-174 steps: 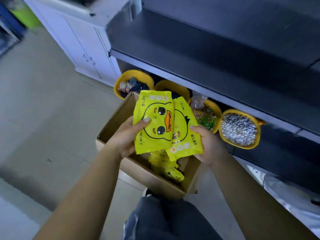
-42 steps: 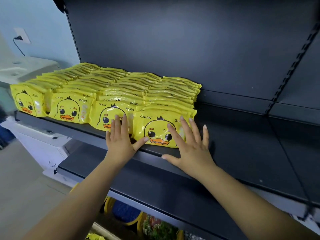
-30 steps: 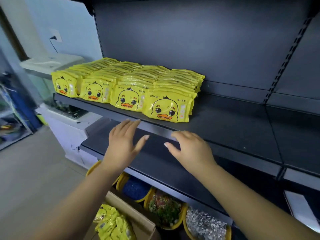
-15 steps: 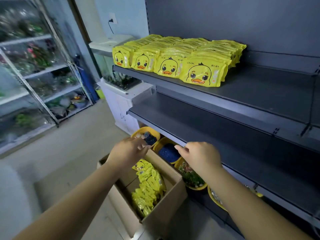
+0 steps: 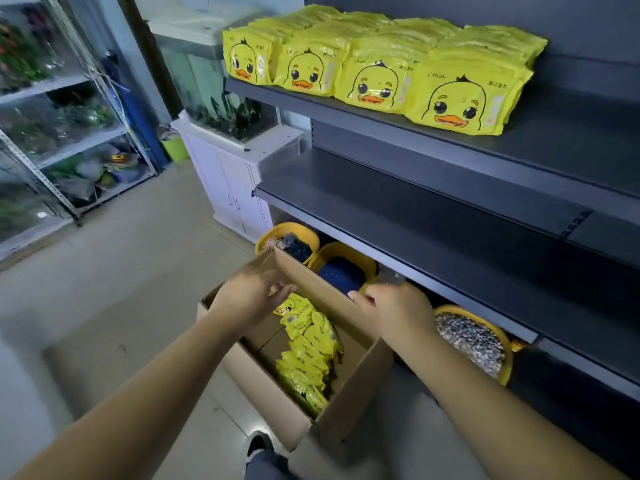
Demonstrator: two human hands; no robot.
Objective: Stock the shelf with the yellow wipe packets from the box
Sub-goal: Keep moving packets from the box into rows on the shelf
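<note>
An open cardboard box (image 5: 349, 389) stands on the floor below the shelving, with a row of yellow wipe packets (image 5: 308, 351) inside. Several rows of yellow duck-print packets (image 5: 381, 64) fill the left part of the dark upper shelf (image 5: 554, 140). My left hand (image 5: 249, 292) hovers over the box's far end, fingers loosely curled, holding nothing. My right hand (image 5: 394, 310) hangs over the box's right wall, fingers relaxed and empty.
The bare middle shelf (image 5: 450, 202) juts out above the box. Yellow tubs (image 5: 474, 337) of gravel and beads sit on the floor under it. A white cabinet (image 5: 228, 174) with a tank stands to the left, a metal rack (image 5: 69, 140) farther left. My shoe (image 5: 258, 445) is beside the box.
My hands left the packets on the upper shelf and came down empty over the box. My view dropped from the shelf toward the floor.
</note>
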